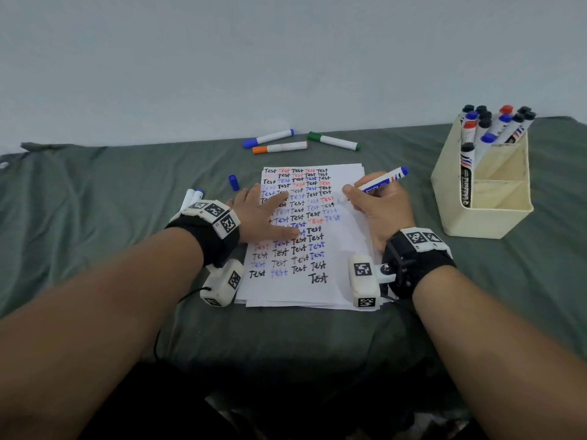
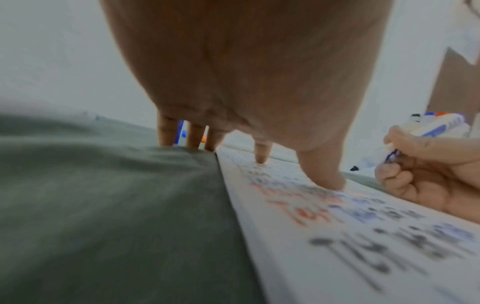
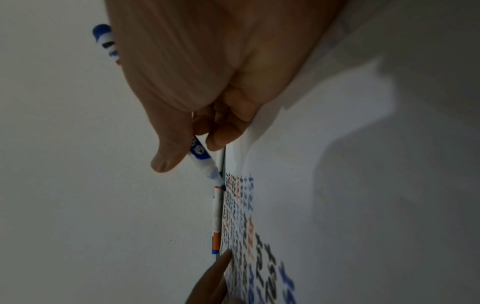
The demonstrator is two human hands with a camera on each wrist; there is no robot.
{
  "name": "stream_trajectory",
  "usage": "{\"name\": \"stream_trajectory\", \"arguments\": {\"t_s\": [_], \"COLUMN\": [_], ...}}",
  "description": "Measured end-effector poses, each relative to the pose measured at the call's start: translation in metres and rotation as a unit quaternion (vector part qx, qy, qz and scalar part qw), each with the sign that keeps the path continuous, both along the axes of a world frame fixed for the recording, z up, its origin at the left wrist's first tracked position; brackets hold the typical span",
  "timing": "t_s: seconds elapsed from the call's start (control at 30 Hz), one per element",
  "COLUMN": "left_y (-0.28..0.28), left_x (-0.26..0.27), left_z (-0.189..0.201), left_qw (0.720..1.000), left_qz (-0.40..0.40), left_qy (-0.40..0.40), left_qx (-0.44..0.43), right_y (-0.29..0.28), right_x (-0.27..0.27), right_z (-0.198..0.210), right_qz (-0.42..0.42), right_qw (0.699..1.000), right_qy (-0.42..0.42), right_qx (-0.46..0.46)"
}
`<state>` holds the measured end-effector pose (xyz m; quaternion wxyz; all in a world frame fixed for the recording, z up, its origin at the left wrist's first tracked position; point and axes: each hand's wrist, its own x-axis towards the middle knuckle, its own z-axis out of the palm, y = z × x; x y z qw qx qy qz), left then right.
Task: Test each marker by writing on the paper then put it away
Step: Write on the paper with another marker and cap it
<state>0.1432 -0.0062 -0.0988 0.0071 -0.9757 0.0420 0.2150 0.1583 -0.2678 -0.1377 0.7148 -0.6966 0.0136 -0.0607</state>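
A white sheet of paper (image 1: 346, 249) covered with rows of "Test" in black, red and blue lies on the green cloth. My right hand (image 1: 379, 206) grips an uncapped blue marker (image 1: 384, 180), its tip down on the paper's right side; the same marker (image 3: 201, 156) shows pinched between thumb and fingers in the right wrist view. My left hand (image 1: 263, 217) lies flat with spread fingers (image 2: 322, 174) pressing the paper's left part. The loose blue cap (image 1: 234, 182) lies on the cloth left of the paper. A cream organizer (image 1: 489, 198) with several capped markers stands at the right.
Three capped markers lie beyond the paper: blue (image 1: 268, 138), orange (image 1: 279, 147) and green (image 1: 333, 141). Two more markers (image 1: 193, 195) lie behind my left wrist. A pale wall rises behind the cloth-covered surface (image 1: 95, 217). The organizer's front compartments are low and hold nothing.
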Motion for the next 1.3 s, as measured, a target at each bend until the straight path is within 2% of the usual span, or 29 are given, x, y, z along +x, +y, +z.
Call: {"name": "stream_trajectory", "arguments": {"t_s": [0.13,0.2,0.3,0.53,0.67,0.8,0.87,1.0,1.3], "left_y": [0.007,0.013,0.028,0.047,0.033,-0.002,-0.018,-0.039,-0.05], "left_x": [0.012,0.018,0.029,0.05,0.049,0.038,0.032,0.023,0.022], "left_z": [0.014,0.02,0.024,0.027,0.029,0.031,0.032,0.035,0.034], "left_qw": [0.994,0.982,0.965,0.983,0.982,0.964,0.957,0.948,0.946], "left_qz": [-0.006,-0.004,0.034,0.089,0.082,0.077,0.065,0.04,0.04], "left_qy": [-0.111,-0.188,-0.258,-0.157,-0.163,-0.154,-0.146,-0.131,-0.117], "left_qx": [0.005,0.016,-0.002,0.041,-0.056,-0.204,-0.244,-0.287,-0.299], "right_y": [0.003,0.005,0.006,0.005,0.005,0.005,0.005,0.005,0.005], "right_x": [-0.004,-0.004,-0.003,-0.008,-0.01,-0.011,-0.012,-0.013,-0.014], "right_z": [0.004,0.007,0.01,0.01,0.01,0.01,0.011,0.012,0.011], "right_qz": [0.016,0.021,0.022,0.046,0.057,0.068,0.072,0.069,0.084], "right_qw": [0.999,0.995,0.988,0.99,0.99,0.989,0.989,0.988,0.989], "right_qy": [-0.011,0.009,0.028,0.0,-0.007,-0.008,-0.009,-0.007,-0.004], "right_qx": [0.04,0.1,0.152,0.133,0.132,0.131,0.132,0.137,0.121]}}
